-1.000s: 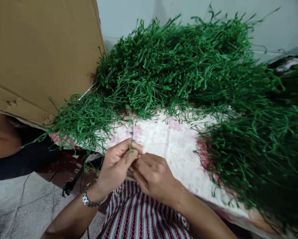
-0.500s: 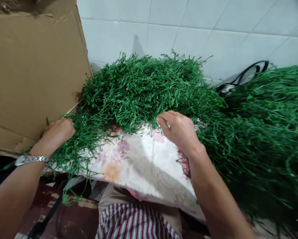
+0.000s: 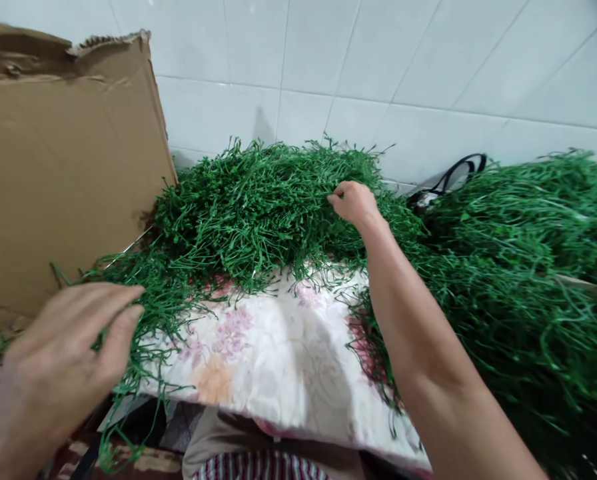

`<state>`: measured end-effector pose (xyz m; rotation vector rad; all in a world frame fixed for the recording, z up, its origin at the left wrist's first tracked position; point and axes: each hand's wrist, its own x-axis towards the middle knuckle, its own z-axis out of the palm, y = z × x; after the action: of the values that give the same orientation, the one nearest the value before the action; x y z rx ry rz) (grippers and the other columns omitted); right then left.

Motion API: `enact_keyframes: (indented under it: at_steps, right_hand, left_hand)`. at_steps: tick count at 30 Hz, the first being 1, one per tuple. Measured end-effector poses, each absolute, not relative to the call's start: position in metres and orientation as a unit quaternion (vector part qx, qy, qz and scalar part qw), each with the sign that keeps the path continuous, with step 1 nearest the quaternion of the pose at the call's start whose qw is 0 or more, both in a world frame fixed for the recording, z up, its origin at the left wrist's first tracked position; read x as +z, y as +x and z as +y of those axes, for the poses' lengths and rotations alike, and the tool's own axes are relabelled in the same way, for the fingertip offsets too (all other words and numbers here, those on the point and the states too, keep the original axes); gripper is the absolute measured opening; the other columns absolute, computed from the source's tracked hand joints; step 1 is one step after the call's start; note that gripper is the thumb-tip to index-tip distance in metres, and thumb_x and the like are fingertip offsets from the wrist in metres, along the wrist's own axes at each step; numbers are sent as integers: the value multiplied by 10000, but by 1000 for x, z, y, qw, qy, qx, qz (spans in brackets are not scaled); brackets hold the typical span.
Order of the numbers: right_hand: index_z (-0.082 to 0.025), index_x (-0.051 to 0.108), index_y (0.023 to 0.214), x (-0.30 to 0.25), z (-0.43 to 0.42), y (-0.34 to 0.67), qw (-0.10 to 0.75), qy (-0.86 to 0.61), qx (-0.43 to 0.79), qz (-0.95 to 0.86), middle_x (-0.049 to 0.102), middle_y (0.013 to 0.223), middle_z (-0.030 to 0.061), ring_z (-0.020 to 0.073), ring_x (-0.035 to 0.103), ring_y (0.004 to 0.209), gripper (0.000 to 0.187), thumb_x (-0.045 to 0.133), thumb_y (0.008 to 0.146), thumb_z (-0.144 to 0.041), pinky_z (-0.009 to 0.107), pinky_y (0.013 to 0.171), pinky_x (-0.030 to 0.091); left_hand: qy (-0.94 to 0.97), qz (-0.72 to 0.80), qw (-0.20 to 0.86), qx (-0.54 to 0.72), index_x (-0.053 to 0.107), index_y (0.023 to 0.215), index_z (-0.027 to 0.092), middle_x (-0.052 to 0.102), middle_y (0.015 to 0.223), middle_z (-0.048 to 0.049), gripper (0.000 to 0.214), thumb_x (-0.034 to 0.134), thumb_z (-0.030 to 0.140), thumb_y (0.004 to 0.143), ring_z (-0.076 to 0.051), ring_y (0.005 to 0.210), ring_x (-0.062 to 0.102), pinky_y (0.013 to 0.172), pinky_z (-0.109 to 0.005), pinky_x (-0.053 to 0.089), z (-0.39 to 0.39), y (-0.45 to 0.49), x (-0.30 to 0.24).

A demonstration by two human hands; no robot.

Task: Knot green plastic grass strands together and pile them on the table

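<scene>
A long heap of thin green stems with small tips [image 3: 258,213] lies at the back of a table covered by a floral cloth [image 3: 288,353]. My right hand [image 3: 354,201] is over the right part of this heap, fingers curled and pressed together; whatever they pinch is hidden. At the lower left, my left hand [image 3: 61,363] is raised and slightly blurred, its fingers stretched and thumb apart, with nothing seen in it. Beside it, a smaller loose spread of green stems [image 3: 151,300] hangs partly over the table's front edge.
A tall cardboard sheet [image 3: 68,173] stands at the left, with a thin metal rod [image 3: 133,243] near it. A larger mass of green stems [image 3: 518,280] fills the right side. Behind are a black strap [image 3: 461,167] and a white tiled wall [image 3: 353,127].
My right hand has moved away from me, from the front edge of the back heap to above it. My left hand has come back toward me and opened. The view has tilted up.
</scene>
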<state>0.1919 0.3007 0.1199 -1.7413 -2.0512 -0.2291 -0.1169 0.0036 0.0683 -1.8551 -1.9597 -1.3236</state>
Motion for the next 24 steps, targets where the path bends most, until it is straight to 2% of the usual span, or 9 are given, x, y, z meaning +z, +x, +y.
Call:
enact_keyframes:
  at_steps: [5, 10, 13, 17, 19, 22, 24]
  right_hand:
    - [-158, 609, 835, 108, 268, 184, 336, -544, -128, -758, 617, 956, 107, 216, 566, 865, 149, 488, 819, -243, 310, 744, 412]
    - [-176, 593, 857, 96, 224, 168, 340, -493, -128, -791, 637, 808, 64, 193, 574, 758, 166, 435, 853, -227, 280, 677, 396]
    - [-169, 580, 851, 83, 198, 161, 367, -452, -77, -810, 633, 810, 56, 168, 574, 741, 174, 412, 869, -213, 258, 668, 403]
    - [-170, 564, 866, 60, 156, 158, 395, -360, 28, -845, 610, 770, 39, 133, 554, 682, 147, 418, 880, -186, 230, 627, 411]
    - [-171, 567, 870, 46, 133, 157, 378, -304, 34, -874, 598, 763, 46, 142, 548, 713, 155, 413, 886, -174, 244, 664, 418]
    - [-175, 582, 838, 24, 102, 157, 298, -220, 32, -928, 591, 774, 52, 158, 535, 767, 161, 427, 863, -137, 279, 737, 423]
    - [-177, 590, 834, 10, 83, 159, 251, -165, 54, -952, 597, 800, 48, 165, 531, 816, 142, 456, 837, -131, 299, 792, 432]
  left_hand:
    - [-727, -568, 43, -383, 625, 961, 288, 657, 878, -26, 235, 571, 203, 749, -246, 851, 583, 869, -378, 412, 21, -83, 58]
    - [-708, -580, 88, -394, 619, 1013, 202, 639, 981, -88, 233, 506, 253, 816, -260, 959, 564, 908, -382, 399, 94, -61, 90]
    - [-706, -584, 96, -390, 619, 1030, 137, 629, 1014, -127, 271, 473, 238, 825, -279, 996, 557, 911, -402, 405, 131, -45, 106]
    - [-758, -538, 24, -368, 629, 987, 124, 643, 991, -115, 264, 422, 191, 838, -248, 972, 570, 896, -368, 416, 129, -19, 93]
    - [-758, -528, -47, -379, 636, 938, 150, 656, 951, -88, 249, 408, 187, 846, -214, 919, 590, 853, -327, 432, 109, -11, 77]
    - [-730, -540, -165, -385, 643, 891, 179, 673, 907, -61, 213, 444, 241, 846, -189, 843, 611, 770, -283, 445, 73, -10, 52]
    - [-723, -544, -216, -366, 650, 880, 191, 681, 913, -57, 189, 482, 263, 830, -197, 863, 613, 780, -279, 439, 53, -14, 36]
